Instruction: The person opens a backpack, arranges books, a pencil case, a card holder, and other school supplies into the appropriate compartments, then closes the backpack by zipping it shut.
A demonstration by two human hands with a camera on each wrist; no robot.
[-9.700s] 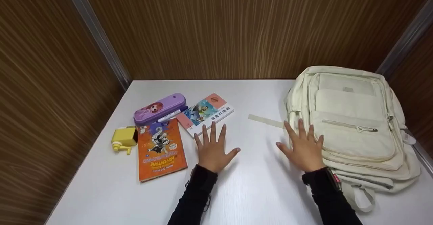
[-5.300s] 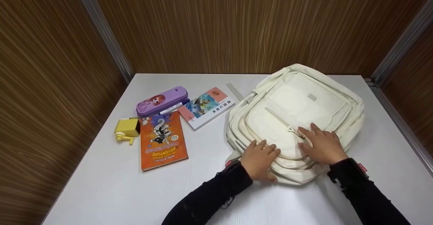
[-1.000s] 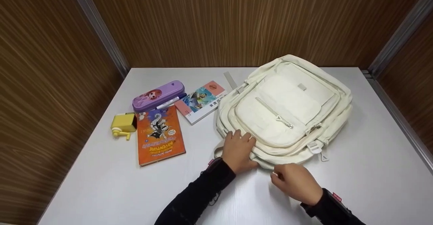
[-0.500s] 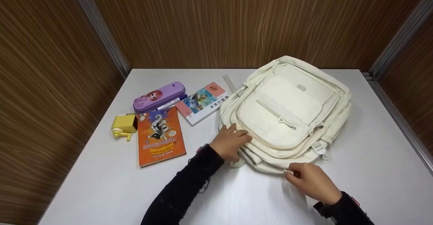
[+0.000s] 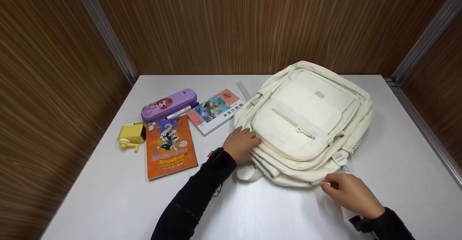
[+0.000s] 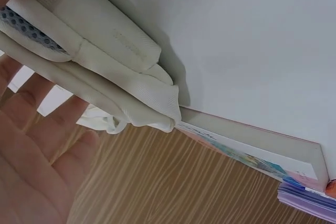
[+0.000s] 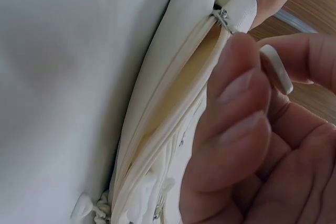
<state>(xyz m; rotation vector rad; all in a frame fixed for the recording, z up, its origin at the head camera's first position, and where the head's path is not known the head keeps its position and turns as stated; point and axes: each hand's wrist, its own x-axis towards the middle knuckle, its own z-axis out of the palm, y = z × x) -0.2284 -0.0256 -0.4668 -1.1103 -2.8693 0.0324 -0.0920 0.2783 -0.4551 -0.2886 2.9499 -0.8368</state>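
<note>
A cream backpack (image 5: 306, 113) lies flat and turned at an angle on the white table. My left hand (image 5: 241, 144) grips its lower left edge; in the left wrist view, the fingers of that hand (image 6: 37, 150) lie against the fabric beside a strap. At the bag's bottom edge my right hand (image 5: 352, 193) pinches a zipper pull. The right wrist view has the white pull tab (image 7: 276, 69) between thumb and curled fingers of the hand (image 7: 252, 145), next to the metal slider (image 7: 223, 18). A gap in the zipper shows the yellowish lining (image 7: 191, 77).
On the left are a purple pencil case (image 5: 169, 104), a marker (image 5: 182, 110), an orange book (image 5: 171, 148) and a yellow sharpener with a crank (image 5: 131, 134). A pink and white book (image 5: 216, 110) lies by the bag, near a grey strap (image 5: 243, 90). Wood-patterned panels stand behind and beside the table.
The backpack came from the right and turned. Lately my right hand has moved right along its bottom edge with the zipper pull, and my left hand has shifted slightly up and left.
</note>
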